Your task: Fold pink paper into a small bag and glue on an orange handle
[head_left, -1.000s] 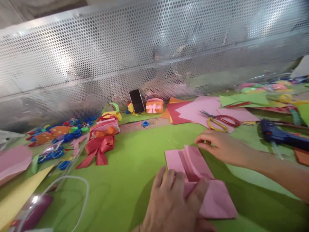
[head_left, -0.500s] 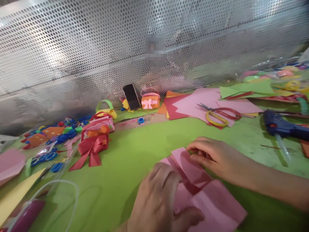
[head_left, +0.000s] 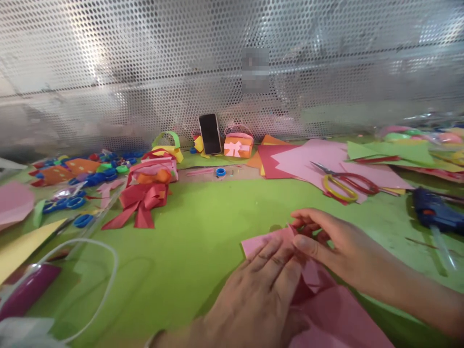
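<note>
Pink paper point(head_left: 326, 309): folded, lies on the green mat point(head_left: 181, 232), under both hands.
Long axis: runs from far left to near right; the far corner points left.
Left hand point(head_left: 253, 295): flat, fingers stretched, presses the paper down.
Right hand point(head_left: 333, 241): pinches the far fold with thumb and fingers.
Scissors point(head_left: 344, 183): well apart, behind.
</note>
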`<state>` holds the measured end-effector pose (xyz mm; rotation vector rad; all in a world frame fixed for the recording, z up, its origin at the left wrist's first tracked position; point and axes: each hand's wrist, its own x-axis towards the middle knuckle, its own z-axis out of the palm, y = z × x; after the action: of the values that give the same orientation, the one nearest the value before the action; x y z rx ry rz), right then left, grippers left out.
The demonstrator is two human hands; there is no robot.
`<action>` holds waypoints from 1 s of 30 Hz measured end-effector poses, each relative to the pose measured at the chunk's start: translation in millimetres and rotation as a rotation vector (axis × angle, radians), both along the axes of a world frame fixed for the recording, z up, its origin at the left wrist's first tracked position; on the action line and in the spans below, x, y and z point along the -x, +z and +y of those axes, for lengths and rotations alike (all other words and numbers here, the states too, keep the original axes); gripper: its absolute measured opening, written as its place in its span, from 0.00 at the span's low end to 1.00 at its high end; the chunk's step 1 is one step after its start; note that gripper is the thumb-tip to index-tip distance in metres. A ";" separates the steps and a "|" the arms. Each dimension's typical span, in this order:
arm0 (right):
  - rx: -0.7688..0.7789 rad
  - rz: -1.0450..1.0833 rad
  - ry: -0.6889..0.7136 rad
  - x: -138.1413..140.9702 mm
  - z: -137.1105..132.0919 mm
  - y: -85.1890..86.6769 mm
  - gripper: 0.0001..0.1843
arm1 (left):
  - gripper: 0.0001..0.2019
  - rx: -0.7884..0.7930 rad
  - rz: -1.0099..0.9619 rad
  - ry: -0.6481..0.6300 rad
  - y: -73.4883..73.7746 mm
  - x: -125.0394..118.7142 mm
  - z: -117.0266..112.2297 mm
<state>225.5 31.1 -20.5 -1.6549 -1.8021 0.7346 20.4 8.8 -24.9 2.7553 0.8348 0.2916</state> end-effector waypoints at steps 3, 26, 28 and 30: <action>0.027 -0.052 -0.051 2.5 -1.6 1.5 0.35 | 0.34 -0.017 -0.071 0.029 -0.7 -4.9 -2.5; -0.171 -0.369 0.004 -6.7 -8.3 5.4 0.24 | 0.16 -0.259 -0.097 -0.044 -5.1 -9.4 -7.6; -0.125 -0.405 0.057 -14.9 -8.3 4.1 0.24 | 0.14 -0.296 -0.142 0.042 -3.7 -7.8 -10.1; -0.068 -0.423 0.097 -22.9 -8.5 2.8 0.25 | 0.14 -0.309 -0.199 0.125 -2.5 -6.5 -12.1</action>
<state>248.4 22.6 -17.7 -1.7846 -2.1824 0.3737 26.9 -3.3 -27.4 2.8880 0.9815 0.7643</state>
